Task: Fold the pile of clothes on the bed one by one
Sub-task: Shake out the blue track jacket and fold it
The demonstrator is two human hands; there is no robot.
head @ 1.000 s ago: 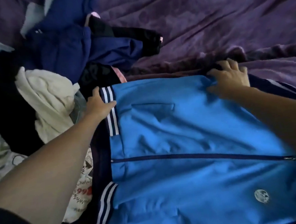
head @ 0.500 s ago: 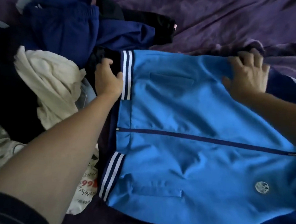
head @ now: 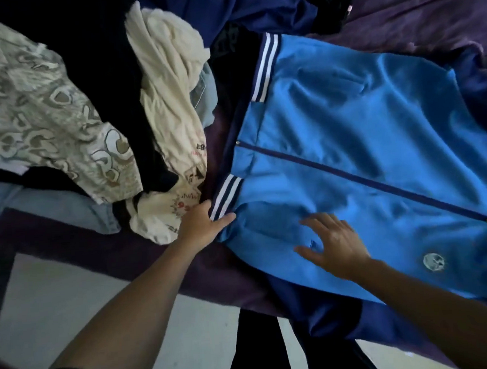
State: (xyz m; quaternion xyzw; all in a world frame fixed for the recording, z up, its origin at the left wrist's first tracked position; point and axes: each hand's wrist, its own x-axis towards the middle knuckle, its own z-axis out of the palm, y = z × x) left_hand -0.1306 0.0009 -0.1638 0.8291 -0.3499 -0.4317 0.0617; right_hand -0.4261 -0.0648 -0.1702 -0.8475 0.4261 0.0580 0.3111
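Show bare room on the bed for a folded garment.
Bare purple blanket lies top right, beyond the blue jacket and right of the navy clothes. A narrow strip runs along the near bed edge below the cream shirt. Left of the jacket is crowded.

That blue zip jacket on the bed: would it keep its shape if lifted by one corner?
Probably floppy: the blue jacket lies in soft wrinkles, so lifted where the left hand pinches its striped hem, it would likely sag. Its sheen suggests slick fabric that may slide under the flat right hand. It looks thin, so likely light.
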